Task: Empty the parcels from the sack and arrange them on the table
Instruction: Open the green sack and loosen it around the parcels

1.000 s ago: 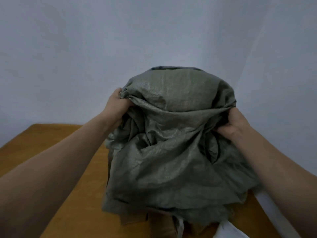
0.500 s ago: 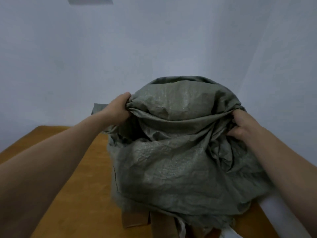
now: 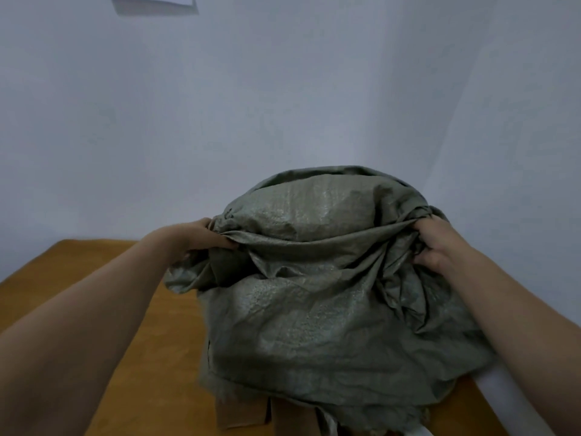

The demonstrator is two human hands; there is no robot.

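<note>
The left hand [image 3: 201, 236] grips a bunched fold of the sack [image 3: 314, 313] on its left side, fingers curled into the cloth. The right hand [image 3: 437, 243] grips a gathered fold on the sack's right side in the same way. The grey-green woven sack stands crumpled between both hands, its bulk rounded at the top, over the near right part of the table [image 3: 78, 278]. Brown parcels [image 3: 240, 415] poke out from under the sack's frayed lower edge, lying on the table. A pale wall [image 3: 283, 89] stands behind.
</note>
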